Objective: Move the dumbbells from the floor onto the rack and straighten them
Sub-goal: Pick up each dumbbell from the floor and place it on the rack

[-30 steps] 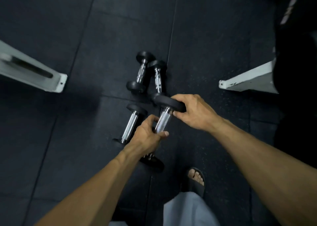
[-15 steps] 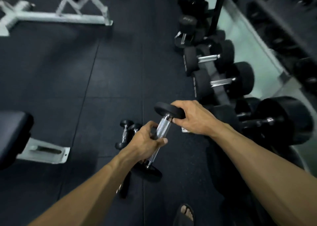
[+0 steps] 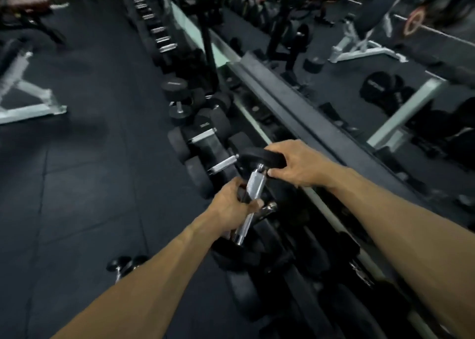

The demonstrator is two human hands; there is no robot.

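I hold a small dumbbell (image 3: 253, 187) with a chrome handle and black ends, tilted nearly upright above the rack. My left hand (image 3: 235, 201) is wrapped around the handle. My right hand (image 3: 298, 167) grips its upper black end. Its lower end is mostly hidden behind my left wrist. The dark dumbbell rack (image 3: 290, 238) runs under my hands along the mirror. Two small dumbbells (image 3: 126, 264) lie on the floor at the lower left, partly covered by my left forearm.
Several larger black dumbbells (image 3: 203, 135) sit along the rack ahead. A mirror wall (image 3: 385, 86) on the right reflects benches and weights. A white bench frame (image 3: 28, 104) stands at the left on the black rubber floor (image 3: 90, 158).
The view has swung up from the floor to the rack. Both hands have carried the dumbbell up and over the rack; the floor dumbbells now lie at lower left.
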